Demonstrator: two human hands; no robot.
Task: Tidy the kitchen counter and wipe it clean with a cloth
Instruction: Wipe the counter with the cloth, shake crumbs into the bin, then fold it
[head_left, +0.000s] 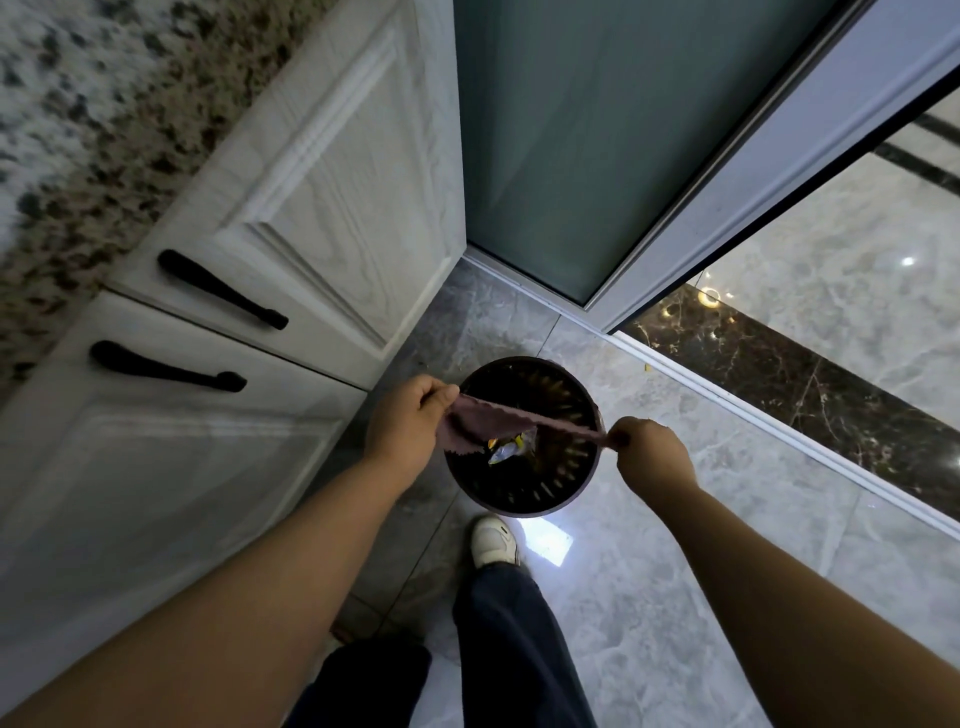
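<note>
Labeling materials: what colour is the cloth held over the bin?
Dusty mauve-pink, plain, with a scalloped edge. The cloth shows best in the head view, stretched between both hands.

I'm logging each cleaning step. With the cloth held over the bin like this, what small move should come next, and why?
Probably a short shake: both hands, left and right, pinch the cloth stretched over the open bin, so crumbs would drop inside.

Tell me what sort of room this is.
Most likely a home kitchen: a speckled stone counter tops white cabinet doors with black handles, and a dark bin stands on the tiled floor by a frosted sliding door.
</note>
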